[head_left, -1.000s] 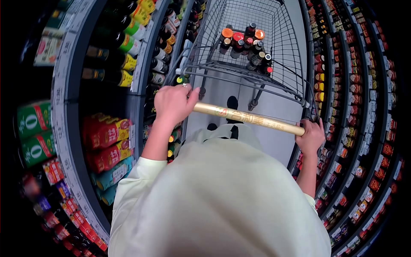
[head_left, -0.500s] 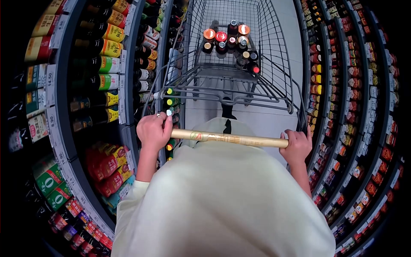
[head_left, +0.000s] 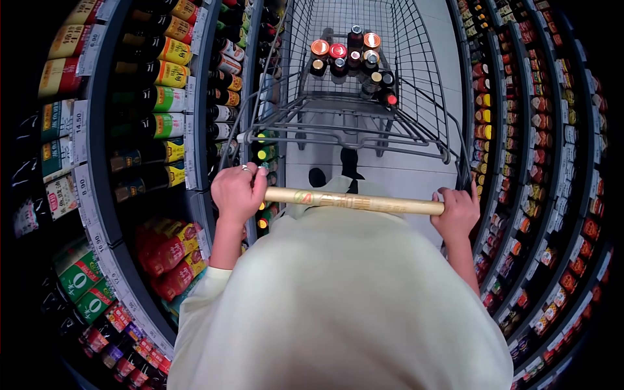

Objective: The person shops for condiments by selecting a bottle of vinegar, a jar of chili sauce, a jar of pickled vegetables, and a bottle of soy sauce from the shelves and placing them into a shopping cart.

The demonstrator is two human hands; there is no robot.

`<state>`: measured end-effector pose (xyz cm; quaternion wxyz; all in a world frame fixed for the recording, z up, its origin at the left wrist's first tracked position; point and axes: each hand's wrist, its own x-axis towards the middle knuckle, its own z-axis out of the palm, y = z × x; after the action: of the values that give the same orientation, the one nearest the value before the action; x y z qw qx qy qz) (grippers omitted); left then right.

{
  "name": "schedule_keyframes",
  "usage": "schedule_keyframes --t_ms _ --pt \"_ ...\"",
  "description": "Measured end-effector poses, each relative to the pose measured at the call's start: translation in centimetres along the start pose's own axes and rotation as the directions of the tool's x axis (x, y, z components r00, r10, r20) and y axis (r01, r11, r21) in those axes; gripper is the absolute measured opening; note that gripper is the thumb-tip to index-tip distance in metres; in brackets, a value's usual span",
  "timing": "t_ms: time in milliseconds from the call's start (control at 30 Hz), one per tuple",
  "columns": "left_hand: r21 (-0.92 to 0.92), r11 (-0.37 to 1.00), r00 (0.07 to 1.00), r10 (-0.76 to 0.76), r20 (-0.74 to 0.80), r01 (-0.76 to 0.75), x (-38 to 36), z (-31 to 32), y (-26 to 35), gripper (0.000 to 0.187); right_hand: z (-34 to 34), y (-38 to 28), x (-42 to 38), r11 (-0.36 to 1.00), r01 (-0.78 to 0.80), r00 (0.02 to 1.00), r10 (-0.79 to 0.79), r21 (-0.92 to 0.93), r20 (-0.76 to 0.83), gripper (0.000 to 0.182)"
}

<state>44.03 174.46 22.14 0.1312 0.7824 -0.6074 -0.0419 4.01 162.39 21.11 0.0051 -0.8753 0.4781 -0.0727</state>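
Observation:
My left hand, with a ring on one finger, is wrapped round the left end of a yellow cart handle. At the handle's right end my right hand has its fingers curled over the bar. Beyond the handle stands the wire shopping cart. Several bottles and jars stand upright inside it, among them an orange-lidded jar, a red-lidded jar and a red-capped bottle.
On the left, close to the cart, a shelf holds bottles, red pouches and green boxes. Shelves of small jars line the right side. Pale floor tiles and dark shoes show under the cart.
The handle and both hands have shifted slightly right and up in view. A second dark shoe now shows beneath the cart. Both hands keep their hold.

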Motion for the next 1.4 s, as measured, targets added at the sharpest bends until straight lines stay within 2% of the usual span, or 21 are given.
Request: schedule_keyframes --t_ms 167,367,433,467,500,567,600,633,700,767,867,900,967,1000,1033,1100,1133,1167,1233,1300,1400 --pt "-0.013 1.000 0.998 0.012 -0.060 -0.013 -0.5 0.4 -0.5 0.026 0.4 -0.1 -0.4 0.999 0.020 0.998 -0.023 -0.043 -0.053 0.007" --pt "-0.044 0.998 0.993 0.034 -0.112 -0.039 -0.7 0.4 -0.9 0.024 -0.5 0.1 -0.2 0.999 0.051 0.998 -0.050 -0.010 0.030 0.014" --pt "-0.050 0.998 0.993 0.038 -0.114 -0.044 -0.7 0.4 -1.0 0.023 -1.8 0.1 0.4 0.986 0.104 0.971 -0.129 0.127 0.201 0.026" --pt "-0.056 0.997 0.993 0.037 -0.116 -0.043 -0.9 0.4 -1.0 0.023 -3.5 -0.7 1.4 0.986 -0.007 0.906 -0.065 0.169 0.417 0.040" --pt "-0.056 0.998 0.994 0.026 -0.105 -0.032 -0.9 0.4 -1.0 0.024 -4.5 -1.1 2.0 0.986 -0.005 0.906 -0.064 0.164 0.417 0.040" --pt "-0.058 0.998 0.994 0.012 -0.107 -0.018 -0.8 0.3 -0.9 0.024 -5.5 -1.4 3.5 0.887 -0.228 0.822 -0.045 0.401 0.567 0.052" --pt "-0.067 0.998 0.993 -0.009 -0.114 0.001 -0.8 0.3 -0.8 0.022 -5.1 -0.5 4.2 0.853 -0.059 0.892 -0.189 0.519 0.411 0.051" --pt "-0.075 0.997 0.992 -0.028 -0.119 0.019 -0.8 0.2 -0.7 0.020 -5.0 -0.3 5.3 0.854 -0.052 0.894 -0.192 0.518 0.406 0.051" --pt "-0.097 0.995 0.992 -0.030 -0.122 0.018 -0.8 0.3 -0.8 0.017 -4.8 -0.1 8.2 0.848 -0.002 0.951 -0.162 0.531 0.263 0.044" --pt "-0.119 0.993 0.992 -0.030 -0.119 0.016 -0.7 0.2 -0.8 0.015 -4.7 -0.8 11.7 0.879 -0.081 0.942 -0.086 0.469 0.324 0.038" --pt "-0.165 0.977 0.990 -0.121 0.073 0.132 -0.4 -1.0 -0.2 0.020 -0.3 0.5 17.0 0.881 -0.048 0.920 -0.145 0.470 0.365 0.037" --pt "-0.156 0.978 0.989 -0.126 0.076 0.137 0.0 -1.0 -0.2 0.020 2.1 1.2 18.6 0.874 -0.022 0.916 -0.177 0.486 0.361 0.037" --pt "-0.230 0.965 0.990 -0.136 -0.024 0.127 0.8 -0.7 -0.3 0.022 6.3 1.4 22.2 0.925 0.031 0.858 -0.220 0.379 0.464 0.036" --pt "-0.290 0.933 0.977 -0.211 0.041 0.214 1.4 -0.9 0.1 0.023 8.8 1.4 23.7 0.943 0.050 0.841 -0.218 0.330 0.494 0.037" --pt "-0.282 0.935 0.976 -0.210 0.050 0.216 2.3 -1.0 0.5 0.023 11.4 1.3 24.8 0.958 0.071 0.824 -0.214 0.279 0.525 0.039" --pt "-0.240 0.966 0.995 -0.090 0.052 0.100 4.7 -0.6 1.4 0.025 16.0 0.7 26.8 0.971 0.116 0.824 -0.212 0.210 0.525 0.040" --pt "-0.252 0.964 0.992 -0.059 0.111 0.086 6.1 -0.1 1.8 0.027 18.1 0.3 27.2 0.978 0.163 0.826 -0.209 0.133 0.523 0.042" --pt "-0.267 0.960 0.985 -0.043 0.170 0.088 7.4 0.7 2.2 0.032 20.1 -0.1 27.4 0.975 0.170 0.822 -0.221 0.145 0.525 0.042" --pt "-0.241 0.970 0.975 0.065 0.211 -0.013 9.6 3.1 2.4 0.037 22.9 -1.0 28.7 0.989 0.125 0.726 -0.147 0.082 0.671 0.046" --pt "-0.263 0.965 0.941 0.111 0.320 -0.024 11.4 5.1 2.6 0.043 23.8 -1.8 28.7 0.989 0.144 0.687 -0.124 0.033 0.716 0.043" --pt "-0.252 0.968 0.873 0.130 0.470 -0.009 12.2 7.8 3.1 0.048 26.5 -1.7 28.6 0.980 0.193 0.704 -0.178 0.056 0.688 0.030"
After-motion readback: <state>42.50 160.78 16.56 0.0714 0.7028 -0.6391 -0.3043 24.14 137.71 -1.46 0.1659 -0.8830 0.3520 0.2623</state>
